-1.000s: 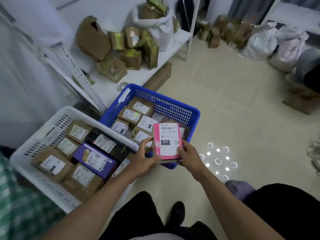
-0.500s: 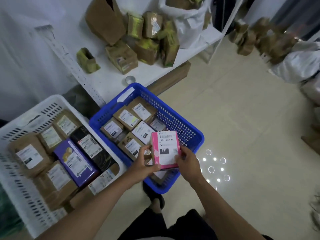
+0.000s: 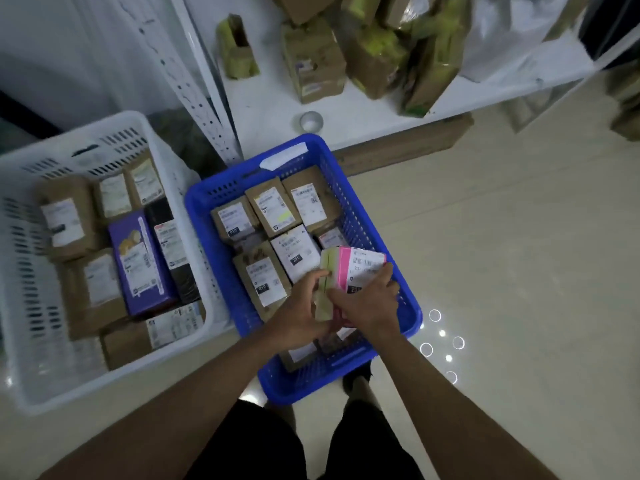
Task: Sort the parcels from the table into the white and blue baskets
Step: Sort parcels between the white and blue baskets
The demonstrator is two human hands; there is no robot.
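below, pale glossy floor (image 3: 502,254)

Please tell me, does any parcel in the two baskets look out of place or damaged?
Nothing looks damaged. The pink parcel stands tilted on edge in the blue basket, gripped by both the left hand and right hand, not yet laid flat. Parcels in the white basket lie flat.

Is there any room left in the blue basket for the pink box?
Barely. Parcels cover the blue basket floor; the gap shows along its left wall beside the brown parcels. The white basket is packed too. Both hands hold the pink box above the right side.
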